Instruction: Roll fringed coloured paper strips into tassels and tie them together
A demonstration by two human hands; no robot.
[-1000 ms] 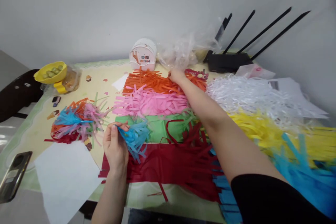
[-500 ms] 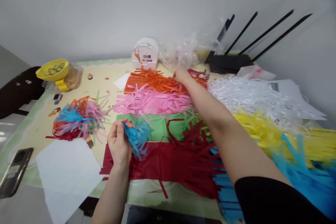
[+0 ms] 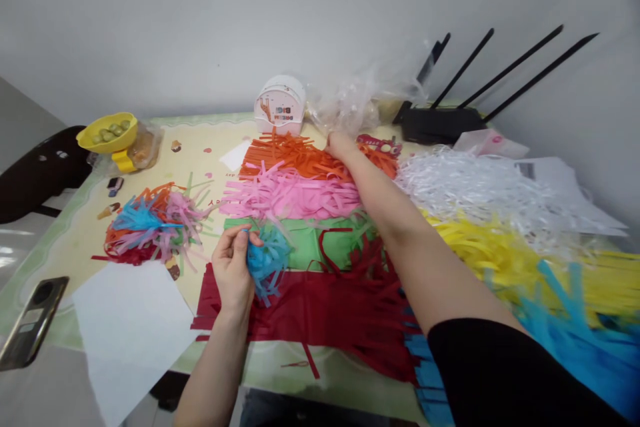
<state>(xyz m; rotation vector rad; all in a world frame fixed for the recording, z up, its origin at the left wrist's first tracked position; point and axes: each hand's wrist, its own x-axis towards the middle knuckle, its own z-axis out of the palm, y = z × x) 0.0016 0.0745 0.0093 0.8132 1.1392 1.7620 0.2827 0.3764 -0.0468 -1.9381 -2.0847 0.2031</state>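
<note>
My left hand is closed around one end of a bunch of blue paper strips, whose loose ends hang to the right. Beneath them lie a green fringed sheet and a dark red one. My right hand reaches to the far side of the table, fingers curled down into the orange paper strips; the fingertips are partly hidden. Pink strips lie just nearer to me. On the left, a mixed bundle of coloured strips rests on the tablecloth.
White shredded strips, yellow strips and blue strips spread along the right. A router with tall antennas, a clear plastic bag and a white box stand by the wall. A phone and white paper lie left.
My right hand has shifted slightly left over the orange strips. My left hand still grips the blue strips, and the whole view has moved a little.
</note>
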